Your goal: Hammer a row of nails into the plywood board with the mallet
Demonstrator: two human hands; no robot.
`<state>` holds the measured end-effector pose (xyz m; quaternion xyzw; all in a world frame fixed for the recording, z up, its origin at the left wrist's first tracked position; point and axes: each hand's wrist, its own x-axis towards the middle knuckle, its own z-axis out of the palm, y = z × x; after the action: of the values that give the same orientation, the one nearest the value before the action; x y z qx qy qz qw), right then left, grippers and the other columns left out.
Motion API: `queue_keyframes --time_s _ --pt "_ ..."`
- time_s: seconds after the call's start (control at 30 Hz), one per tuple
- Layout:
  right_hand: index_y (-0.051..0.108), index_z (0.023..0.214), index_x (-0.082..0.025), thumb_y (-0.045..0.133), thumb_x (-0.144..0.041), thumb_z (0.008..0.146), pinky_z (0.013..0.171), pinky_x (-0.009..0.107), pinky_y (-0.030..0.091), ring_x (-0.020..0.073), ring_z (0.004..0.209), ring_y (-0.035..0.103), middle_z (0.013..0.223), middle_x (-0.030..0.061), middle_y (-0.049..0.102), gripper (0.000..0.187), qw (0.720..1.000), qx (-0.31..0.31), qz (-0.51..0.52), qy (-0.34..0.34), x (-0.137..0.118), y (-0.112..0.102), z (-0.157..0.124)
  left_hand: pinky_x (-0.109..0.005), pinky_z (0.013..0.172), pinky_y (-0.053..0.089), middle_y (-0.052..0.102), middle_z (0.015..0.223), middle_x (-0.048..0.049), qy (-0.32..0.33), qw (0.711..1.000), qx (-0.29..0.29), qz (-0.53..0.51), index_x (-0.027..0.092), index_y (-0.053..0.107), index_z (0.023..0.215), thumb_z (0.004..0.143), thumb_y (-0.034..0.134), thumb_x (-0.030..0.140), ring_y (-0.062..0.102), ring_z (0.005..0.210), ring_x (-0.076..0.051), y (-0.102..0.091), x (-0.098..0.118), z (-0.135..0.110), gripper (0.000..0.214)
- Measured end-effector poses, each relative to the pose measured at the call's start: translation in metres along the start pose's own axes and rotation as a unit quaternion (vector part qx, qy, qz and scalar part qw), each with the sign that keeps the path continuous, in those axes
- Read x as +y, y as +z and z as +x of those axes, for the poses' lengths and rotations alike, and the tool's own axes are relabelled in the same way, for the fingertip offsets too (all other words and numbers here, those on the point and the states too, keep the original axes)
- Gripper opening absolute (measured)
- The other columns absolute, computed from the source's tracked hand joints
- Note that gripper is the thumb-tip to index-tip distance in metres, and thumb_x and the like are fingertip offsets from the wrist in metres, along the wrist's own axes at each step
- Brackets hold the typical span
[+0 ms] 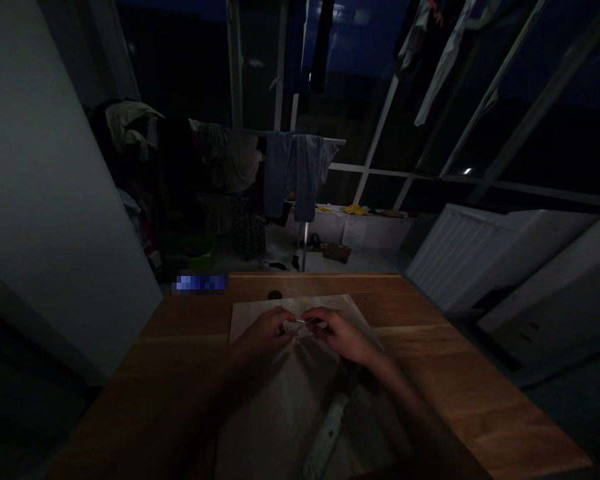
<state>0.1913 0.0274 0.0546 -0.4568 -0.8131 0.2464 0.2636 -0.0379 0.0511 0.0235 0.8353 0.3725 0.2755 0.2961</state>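
My left hand (267, 330) and my right hand (337, 333) meet over a pale cloth (280, 393) spread on a wooden table (430, 353). Both hands are closed in a pinch. Between their fingertips runs a thin, light, needle-like thing (301, 321), too small and dim to name with certainty. A pale, elongated object (327, 433) lies on the cloth below my right forearm.
A small dark round thing (275, 295) sits on the table beyond the cloth. Past the table, a drying rack holds blue jeans (300, 173) and other clothes. White panels (460, 257) lean at the right. A white wall (45, 187) stands left. Dark windows lie behind.
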Motion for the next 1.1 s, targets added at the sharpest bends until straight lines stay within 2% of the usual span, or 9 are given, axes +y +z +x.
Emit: queue_keyframes --time_s 0.13,0.27,0.33,0.4,0.53,0.67,0.77,0.93,1.1 --pt "0.074 0.119 -0.024 0.053 -0.028 0.097 0.091 0.036 0.059 0.0234 0.100 0.075 0.115 0.0084 0.078 0.030 0.998 0.036 0.028 0.031 -0.007 -0.006 -0.042 -0.031 0.091 0.054 0.067 0.119 -0.0095 0.012 0.997 -0.008 0.070 0.021 0.068 0.117 0.092 0.056 0.020 0.066 0.100 -0.021 -0.002 0.006 -0.045 0.028" --pt "0.075 0.113 -0.028 0.048 -0.036 0.100 0.091 0.038 0.061 0.0248 0.103 0.074 0.112 0.0084 0.077 0.031 0.990 0.115 -0.038 0.073 0.003 0.009 -0.111 -0.041 0.105 0.049 0.067 0.128 -0.0100 0.031 0.982 -0.048 0.179 0.023 0.068 0.116 0.095 0.057 0.022 0.061 0.119 -0.025 0.007 0.022 -0.089 0.024" --pt "0.073 0.116 -0.030 0.047 -0.037 0.099 0.090 0.038 0.062 0.0254 0.106 0.073 0.119 0.0094 0.073 0.032 0.979 0.171 -0.082 0.076 0.018 0.021 -0.146 -0.048 0.111 0.045 0.065 0.137 -0.0109 0.024 0.975 -0.065 0.213 0.024 0.068 0.121 0.095 0.060 0.025 0.057 0.129 -0.029 0.015 0.031 -0.105 0.027" --pt "0.072 0.117 -0.031 0.050 -0.042 0.097 0.087 0.040 0.063 0.0274 0.101 0.072 0.112 0.0104 0.071 0.031 0.960 0.231 -0.139 0.079 0.038 0.027 -0.177 -0.059 0.116 0.038 0.059 0.148 -0.0137 0.006 0.967 -0.069 0.244 0.026 0.066 0.131 0.094 0.063 0.034 0.051 0.140 -0.035 0.027 0.036 -0.115 0.038" --pt "0.071 0.105 -0.027 0.047 -0.054 0.096 0.088 0.053 0.061 0.0352 0.101 0.070 0.110 0.0151 0.069 0.037 0.910 0.301 -0.252 0.135 0.083 0.025 -0.215 -0.074 0.119 0.024 0.050 0.157 -0.0168 -0.039 0.953 -0.032 0.298 0.028 0.061 0.143 0.094 0.062 0.052 0.039 0.149 -0.044 0.054 0.036 -0.129 0.055" --pt "0.070 0.110 -0.029 0.035 -0.049 0.100 0.093 0.054 0.060 0.0365 0.118 0.067 0.125 0.0151 0.069 0.042 0.922 0.255 -0.271 0.109 0.105 0.031 -0.227 -0.075 0.119 0.025 0.049 0.159 -0.0164 -0.056 0.946 0.006 0.319 0.027 0.059 0.146 0.097 0.059 0.050 0.038 0.149 -0.044 0.069 0.031 -0.136 0.054" --pt "0.071 0.115 -0.030 0.039 -0.047 0.100 0.099 0.053 0.058 0.0358 0.126 0.064 0.130 0.0119 0.071 0.039 0.924 0.252 -0.272 0.091 0.103 0.045 -0.226 -0.072 0.119 0.029 0.049 0.159 -0.0139 -0.061 0.949 0.000 0.308 0.029 0.059 0.146 0.096 0.060 0.048 0.038 0.150 -0.043 0.065 0.029 -0.139 0.053" --pt "0.071 0.122 -0.031 0.042 -0.045 0.102 0.093 0.047 0.063 0.0326 0.116 0.071 0.129 0.0096 0.074 0.038 0.933 0.223 -0.263 0.100 0.086 0.069 -0.220 -0.068 0.117 0.034 0.055 0.155 -0.0104 -0.107 0.947 0.023 0.301 0.031 0.065 0.139 0.097 0.059 0.045 0.038 0.149 -0.041 0.036 0.019 -0.155 0.045" --pt "0.066 0.136 -0.035 0.050 -0.038 0.102 0.104 0.046 0.060 0.0306 0.130 0.064 0.143 0.0067 0.066 0.038 0.961 0.150 -0.232 0.005 0.059 0.101 -0.202 -0.065 0.118 0.033 0.060 0.151 -0.0070 -0.155 0.924 0.096 0.337 0.035 0.074 0.127 0.098 0.053 0.045 0.042 0.146 -0.037 -0.007 -0.008 -0.195 0.037"
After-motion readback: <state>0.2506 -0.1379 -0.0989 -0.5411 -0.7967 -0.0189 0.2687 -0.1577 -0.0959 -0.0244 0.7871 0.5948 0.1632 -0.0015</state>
